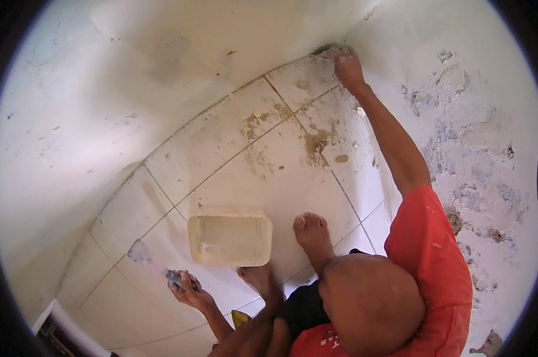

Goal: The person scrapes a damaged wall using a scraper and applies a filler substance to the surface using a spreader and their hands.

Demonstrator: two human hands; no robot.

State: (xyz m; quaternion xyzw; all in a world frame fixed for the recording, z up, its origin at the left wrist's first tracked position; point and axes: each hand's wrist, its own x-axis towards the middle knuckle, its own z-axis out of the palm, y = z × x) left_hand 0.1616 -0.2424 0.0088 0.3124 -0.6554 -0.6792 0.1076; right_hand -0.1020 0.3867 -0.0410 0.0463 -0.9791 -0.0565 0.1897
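Note:
My left hand (187, 290) is closed round the handle of a putty knife (147, 257), whose wide, whitish-smeared blade points away to the upper left above the tiles. My right arm is stretched far forward. At its end my right hand (344, 64) is down at the corner where the walls meet the floor, its fingers bent against a greyish-brown clump (325, 49) there. Whether that hand grips anything is too small to make out. Between the hands, in front of my feet, stands a pale translucent rectangular plastic tub (265, 239) with a little whitish residue inside.
Brown crumbs and dirt (315, 143) lie on the white floor tiles (269, 184). The right wall (453, 137) is rough and pitted; the far wall (144, 53) has patches. My bare right foot (312, 235) is beside the tub. A dark, white-edged object (60, 333) is at lower left.

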